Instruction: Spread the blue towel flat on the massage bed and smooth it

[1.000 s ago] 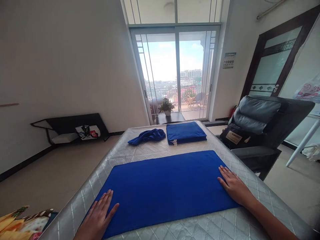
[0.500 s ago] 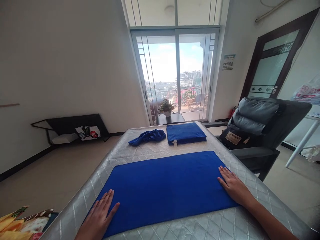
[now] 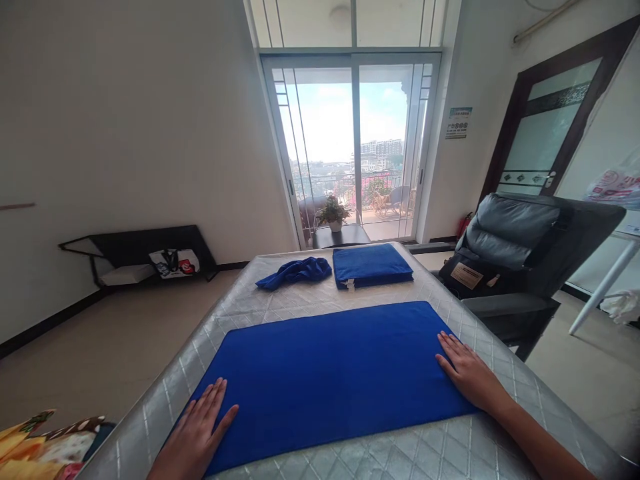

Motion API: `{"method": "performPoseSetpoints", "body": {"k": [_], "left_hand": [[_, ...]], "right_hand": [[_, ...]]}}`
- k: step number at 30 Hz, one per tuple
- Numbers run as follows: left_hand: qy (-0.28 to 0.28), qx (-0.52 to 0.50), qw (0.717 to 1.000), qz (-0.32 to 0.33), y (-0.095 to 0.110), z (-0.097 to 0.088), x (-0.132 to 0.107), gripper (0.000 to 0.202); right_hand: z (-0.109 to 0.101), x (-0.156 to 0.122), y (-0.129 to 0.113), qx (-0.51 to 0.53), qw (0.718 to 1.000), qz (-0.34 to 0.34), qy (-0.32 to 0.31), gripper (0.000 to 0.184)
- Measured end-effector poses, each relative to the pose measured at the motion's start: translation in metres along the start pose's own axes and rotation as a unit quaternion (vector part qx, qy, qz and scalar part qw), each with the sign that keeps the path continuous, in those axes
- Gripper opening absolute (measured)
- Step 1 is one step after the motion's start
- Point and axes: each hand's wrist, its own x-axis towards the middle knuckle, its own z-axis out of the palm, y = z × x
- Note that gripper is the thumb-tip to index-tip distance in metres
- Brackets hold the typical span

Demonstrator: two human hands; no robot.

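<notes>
A blue cloth (image 3: 335,373) lies spread flat in a long rectangle across the quilted, silvery mattress (image 3: 380,457). On its left end rests my left hand (image 3: 200,423), palm down with the fingers stretched and the thumb apart. My right hand (image 3: 465,370) lies flat over the opposite end, fingers pointing toward the far edge. Neither hand grips anything. Beyond the spread cloth sits a neatly folded stack of blue cloth (image 3: 373,263) with a white tag at its front. To the left of that stack is a crumpled blue cloth (image 3: 295,273).
A dark grey recliner (image 3: 520,233) with a black bag (image 3: 467,275) on it stands right of the mattress. Behind the far end is a potted plant (image 3: 334,213) on a small table. Patterned fabric (image 3: 55,443) lies at lower left, and a black rack (image 3: 145,253) is by the wall.
</notes>
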Motion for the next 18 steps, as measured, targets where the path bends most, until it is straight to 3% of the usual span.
{"method": "performPoseSetpoints", "body": {"k": [7,18], "left_hand": [[-0.001,0.021,1.000,0.021,-0.0052,0.0063,-0.0037,0.055],[-0.030,-0.024,0.999,-0.033,0.0014,-0.0032,0.0022,0.062]], "right_hand": [[0.0008,0.0004,0.0005,-0.002,1.000,0.002,-0.001,0.068],[-0.0017,0.0006,-0.0012,0.001,1.000,0.004,-0.006,0.068]]}}
